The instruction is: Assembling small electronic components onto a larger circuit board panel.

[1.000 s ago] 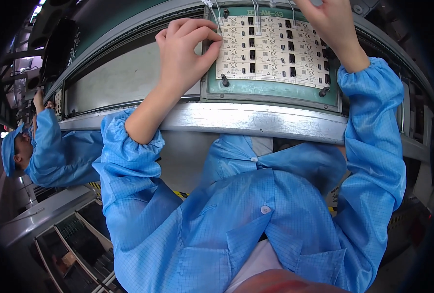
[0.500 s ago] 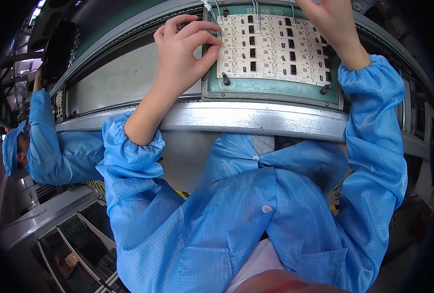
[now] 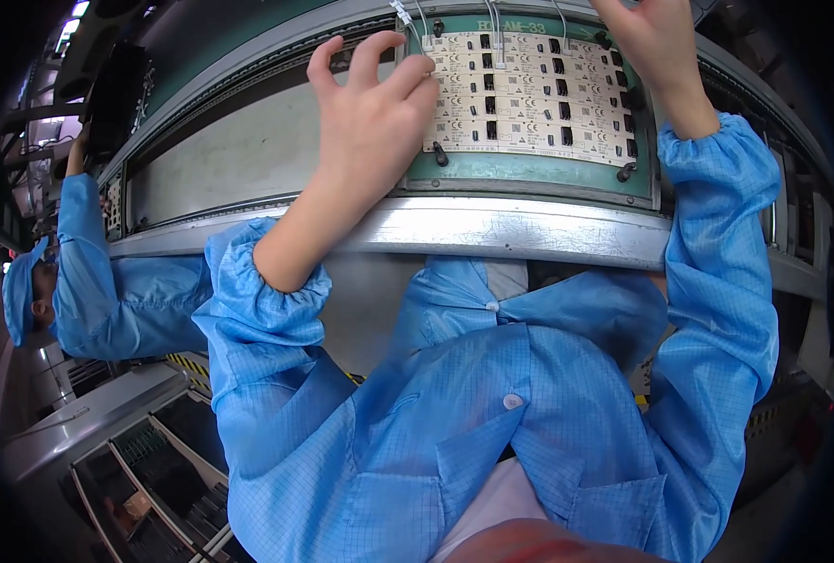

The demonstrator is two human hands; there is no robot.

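A panel of joined white circuit boards [image 3: 530, 139], carrying rows of black and dark parts, lies in a green fixture plate [image 3: 530, 171]. Thin white wires with small plugs [image 3: 500, 64] hang onto the panel from the far side. My left hand [image 3: 375, 122] is over the panel's left edge, back upward. Two of its fingers are lifted apart; the others curl down, hiding the thumb and anything pinched. Beyond the panel's far right corner is my right hand [image 3: 656, 47], with its fingers mostly cut off by the upper edge.
A silver metal rail [image 3: 511, 225] runs between my body and the fixture. Left of the fixture lies a flat grey surface [image 3: 229, 150] inside the line's frame. Another person in blue [image 3: 89, 253] works farther left. A rack with dark boards [image 3: 154, 469] stands at lower left.
My left hand has turned palm-down and shifted slightly right and nearer, its fingers more curled. My right hand has moved slightly right. The panel appears slightly lower in view.
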